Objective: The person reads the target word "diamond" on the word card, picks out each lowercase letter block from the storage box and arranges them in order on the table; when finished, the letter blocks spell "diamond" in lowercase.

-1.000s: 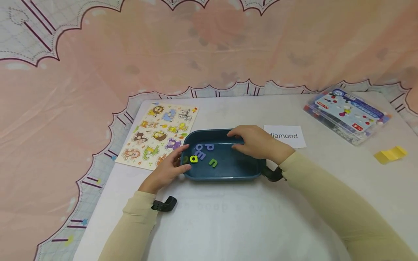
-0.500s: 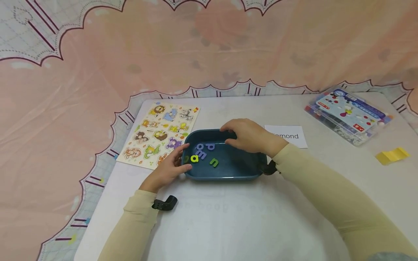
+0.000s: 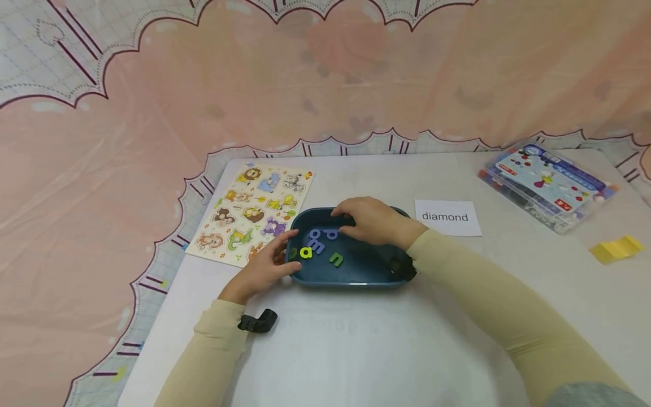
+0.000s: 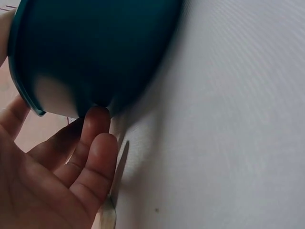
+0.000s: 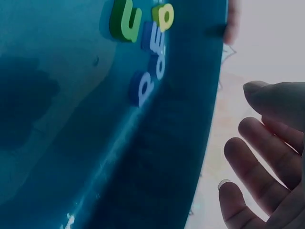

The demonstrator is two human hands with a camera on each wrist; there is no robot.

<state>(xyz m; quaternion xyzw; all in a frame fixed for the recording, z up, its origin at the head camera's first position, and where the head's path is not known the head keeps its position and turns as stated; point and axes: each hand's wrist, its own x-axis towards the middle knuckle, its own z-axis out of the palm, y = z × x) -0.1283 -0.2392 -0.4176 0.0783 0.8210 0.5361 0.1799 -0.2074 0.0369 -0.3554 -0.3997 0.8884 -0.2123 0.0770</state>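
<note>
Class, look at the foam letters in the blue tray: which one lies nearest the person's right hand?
The purple p, right beside the right hand; the m, yellow a and green n lie farther off.

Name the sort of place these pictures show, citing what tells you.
Probably a children's play or learning table: an animal peg puzzle, foam letters in a blue tray, and a word card reading "diamond".
</note>
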